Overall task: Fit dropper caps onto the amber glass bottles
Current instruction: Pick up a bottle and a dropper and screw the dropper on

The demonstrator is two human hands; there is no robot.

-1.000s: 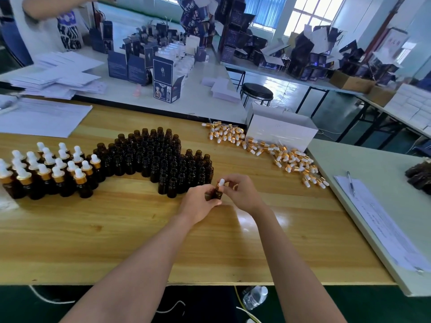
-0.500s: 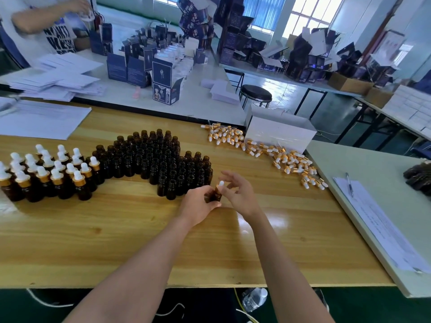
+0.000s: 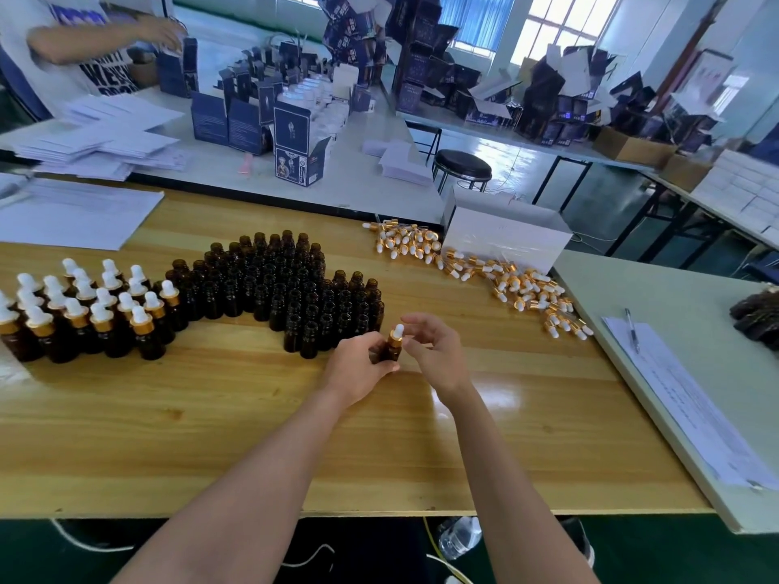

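My left hand point(image 3: 358, 366) grips an amber glass bottle point(image 3: 392, 351) upright on the wooden table point(image 3: 210, 436); a gold dropper cap with a white bulb point(image 3: 397, 333) sits on its neck. My right hand point(image 3: 434, 351) hovers just right of the cap, fingers loosely curled and off it. Behind stands a cluster of uncapped amber bottles point(image 3: 286, 288). Capped bottles point(image 3: 84, 314) stand in a group at the left. Loose dropper caps point(image 3: 497, 280) lie in a strip at the back right.
A white box point(image 3: 506, 242) stands behind the loose caps. Paper sheets point(image 3: 71, 217) lie at the back left; a form with a pen point(image 3: 632, 330) lies on the right-hand table. Another person works at the far table, upper left, among blue cartons point(image 3: 295, 149).
My right hand was pinching the cap on the bottle; its fingers have since come off it and spread slightly. My left hand keeps hold of the bottle.
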